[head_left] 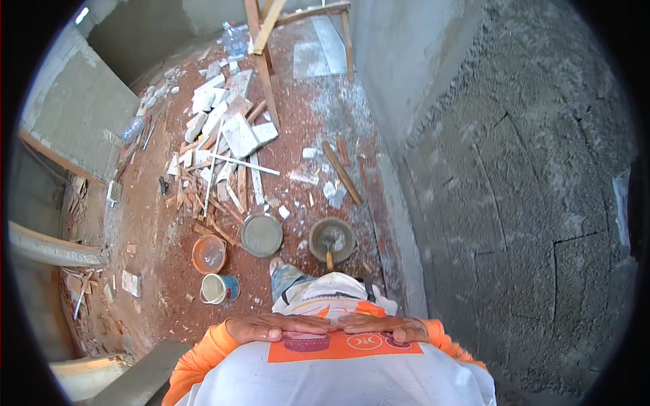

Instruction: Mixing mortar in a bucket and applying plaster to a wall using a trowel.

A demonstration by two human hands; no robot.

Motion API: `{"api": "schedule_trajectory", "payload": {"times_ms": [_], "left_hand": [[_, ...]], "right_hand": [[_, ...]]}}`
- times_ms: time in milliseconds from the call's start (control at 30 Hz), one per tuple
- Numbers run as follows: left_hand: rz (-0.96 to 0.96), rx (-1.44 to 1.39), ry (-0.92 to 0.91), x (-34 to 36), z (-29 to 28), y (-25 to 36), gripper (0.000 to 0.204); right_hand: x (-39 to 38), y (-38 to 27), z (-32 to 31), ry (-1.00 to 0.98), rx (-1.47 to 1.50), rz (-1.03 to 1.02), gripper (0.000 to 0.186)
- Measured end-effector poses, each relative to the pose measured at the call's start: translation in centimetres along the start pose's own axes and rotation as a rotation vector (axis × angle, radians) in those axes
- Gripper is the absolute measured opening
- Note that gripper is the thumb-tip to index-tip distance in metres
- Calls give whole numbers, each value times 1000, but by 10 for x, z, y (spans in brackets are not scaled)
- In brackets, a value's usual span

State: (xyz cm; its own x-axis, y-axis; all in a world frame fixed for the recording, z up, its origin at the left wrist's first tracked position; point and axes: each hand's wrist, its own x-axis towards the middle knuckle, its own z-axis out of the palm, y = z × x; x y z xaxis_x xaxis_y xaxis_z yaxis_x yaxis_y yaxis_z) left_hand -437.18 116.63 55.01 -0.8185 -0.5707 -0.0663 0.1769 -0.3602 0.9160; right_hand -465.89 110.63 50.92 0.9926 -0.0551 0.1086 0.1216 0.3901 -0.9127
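My left hand (274,327) and my right hand (382,327) rest on the front of my white shirt (325,375) with its orange print, fingers stretched flat and holding nothing. Below me on the floor stand a bucket (261,235) of grey wet mix, an orange bucket (200,253) with cloudy contents, and a small white-and-blue pail (230,289). A dark bucket (318,237) at the right holds a trowel whose wooden handle (329,260) sticks out toward me. My foot (274,269) shows beside the middle bucket.
A heap of broken white slabs and wood scraps (240,135) covers the red dirt floor (156,304). Behind it stand a wooden frame (265,81) and a clear plastic jug (234,42). A rough grey plastered wall (514,203) rises close on my right; a low wall (81,115) stands left.
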Motion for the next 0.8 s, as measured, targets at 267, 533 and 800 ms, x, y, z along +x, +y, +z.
{"api": "schedule_trajectory", "payload": {"times_ms": [267, 533, 800], "left_hand": [[-119, 134, 187, -54, 18, -10, 70], [-739, 898, -384, -83, 1, -49, 37], [20, 1081, -390, -11, -18, -8, 37]], "right_hand": [[-95, 5, 15, 283, 95, 146, 62], [-112, 29, 3, -65, -846, 1169, 42], [-17, -41, -16, -153, -791, 302, 55]]}}
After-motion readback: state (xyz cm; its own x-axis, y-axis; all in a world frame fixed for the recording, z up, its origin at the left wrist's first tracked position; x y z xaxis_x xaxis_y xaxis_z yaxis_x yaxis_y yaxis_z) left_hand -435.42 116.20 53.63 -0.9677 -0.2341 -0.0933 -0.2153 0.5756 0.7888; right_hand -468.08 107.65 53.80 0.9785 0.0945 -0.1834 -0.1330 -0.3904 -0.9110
